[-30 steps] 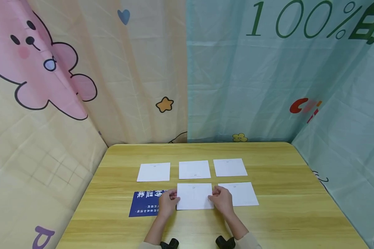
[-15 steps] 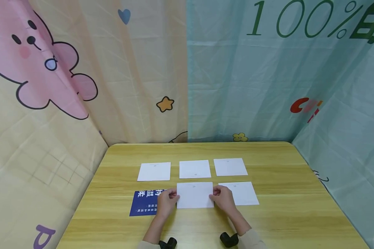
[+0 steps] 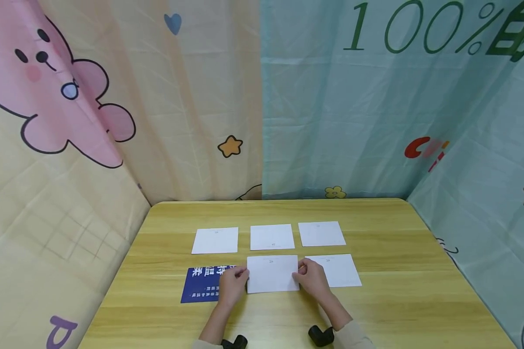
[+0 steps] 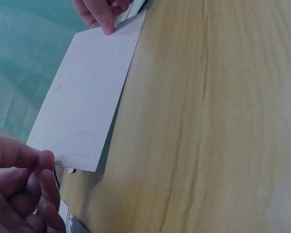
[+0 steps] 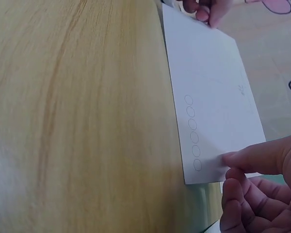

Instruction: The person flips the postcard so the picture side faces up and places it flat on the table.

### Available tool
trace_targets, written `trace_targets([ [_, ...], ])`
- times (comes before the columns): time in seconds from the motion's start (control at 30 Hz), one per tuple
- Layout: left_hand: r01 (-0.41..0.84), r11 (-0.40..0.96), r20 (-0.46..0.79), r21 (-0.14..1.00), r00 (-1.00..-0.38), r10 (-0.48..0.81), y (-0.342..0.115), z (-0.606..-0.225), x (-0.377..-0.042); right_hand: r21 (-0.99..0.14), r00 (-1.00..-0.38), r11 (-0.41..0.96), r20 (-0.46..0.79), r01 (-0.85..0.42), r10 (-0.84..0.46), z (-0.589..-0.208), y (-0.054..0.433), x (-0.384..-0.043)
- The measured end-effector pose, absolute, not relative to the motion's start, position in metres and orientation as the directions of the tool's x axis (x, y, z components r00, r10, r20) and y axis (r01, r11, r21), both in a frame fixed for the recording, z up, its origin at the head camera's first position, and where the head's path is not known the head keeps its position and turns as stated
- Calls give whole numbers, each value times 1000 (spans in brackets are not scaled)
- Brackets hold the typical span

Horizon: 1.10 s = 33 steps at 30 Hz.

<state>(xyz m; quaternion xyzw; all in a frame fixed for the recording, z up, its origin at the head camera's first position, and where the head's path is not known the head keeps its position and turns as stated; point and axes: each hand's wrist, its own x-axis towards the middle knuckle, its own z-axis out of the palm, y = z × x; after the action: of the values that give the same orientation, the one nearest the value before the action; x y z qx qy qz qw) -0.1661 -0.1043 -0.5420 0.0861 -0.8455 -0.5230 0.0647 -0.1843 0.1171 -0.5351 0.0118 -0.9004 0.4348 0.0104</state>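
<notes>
A white postcard [image 3: 272,274] is held between both hands by its left and right edges. Printed circles and a stamp box show on its face in the wrist views. My left hand [image 3: 233,286] pinches the left edge with thumb and fingertips. On the opposite edge, my right hand [image 3: 313,279] pinches with the thumb on the face and the fingers curled behind. In the left wrist view the postcard [image 4: 87,92] is tilted, with a shadowed gap under its near edge. A blue card [image 3: 200,287] with white characters lies partly behind my left hand.
Three white cards lie in a back row: left [image 3: 215,241], middle [image 3: 272,237] and right [image 3: 321,234]. Another white card [image 3: 338,271] lies beside my right hand, partly covered by it. The wooden table [image 3: 397,271] is bordered by printed curtains [image 3: 353,121].
Both hands have raised the postcard's near edge slightly and drawn a little apart. The left thumb has shifted slightly at the left edge. The other cards stay where they were.
</notes>
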Motion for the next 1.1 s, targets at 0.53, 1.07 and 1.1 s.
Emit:
trace_targets([
  [0.53,-63,375,-3,925,-987,-160,-108,-539,-164,-947,-995,307,-83,97,59,-541,114,-184],
  [1.07,-36,325,15,945,-988,-153,-113,-540,-164,-987,-988,48,-148,150,43,-536,114,-178],
  [1.1,-39,319,14,947,-987,-160,-113,-540,-163,-987,-987,40,-154,156,39,-536,115,-177],
])
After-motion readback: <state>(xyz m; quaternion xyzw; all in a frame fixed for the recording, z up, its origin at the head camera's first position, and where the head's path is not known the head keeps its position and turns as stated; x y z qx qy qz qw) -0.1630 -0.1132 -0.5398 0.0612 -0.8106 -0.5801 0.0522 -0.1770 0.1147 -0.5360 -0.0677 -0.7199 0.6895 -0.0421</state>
